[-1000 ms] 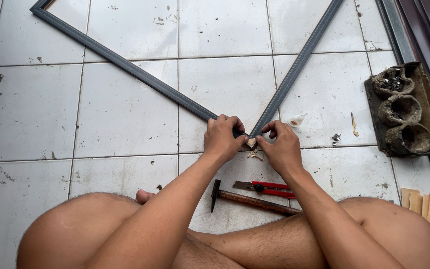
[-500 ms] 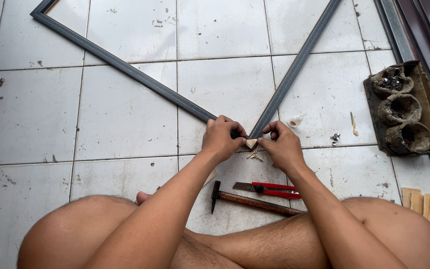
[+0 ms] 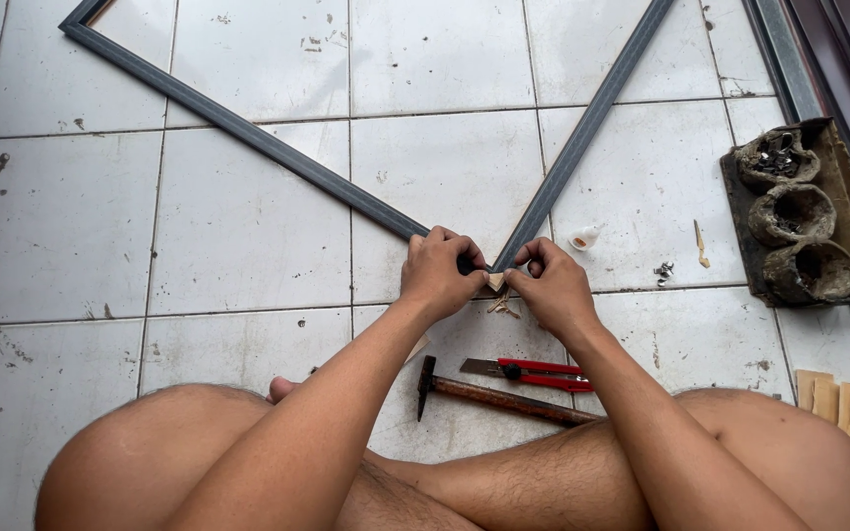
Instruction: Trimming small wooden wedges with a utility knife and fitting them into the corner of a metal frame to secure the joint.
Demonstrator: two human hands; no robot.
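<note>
At near corner of grey frame (image 3: 277, 147): left hand (image 3: 440, 270) and right hand (image 3: 553, 285) pinch small wood wedge (image 3: 496, 281). Hammer (image 3: 499, 398), red knife (image 3: 533, 372) nearer.

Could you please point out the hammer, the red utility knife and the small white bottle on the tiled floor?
Wooden-handled hammer (image 3: 504, 398), head view, middle of its brown handle.
Red utility knife (image 3: 533, 373), head view, centre of its red body.
Small white bottle (image 3: 582, 238), head view, its side, lying on the tile.

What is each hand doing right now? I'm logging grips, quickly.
Left hand: closed, pinching the grey frame corner.
Right hand: closed, pinching the same corner, by a small wooden piece.
</note>
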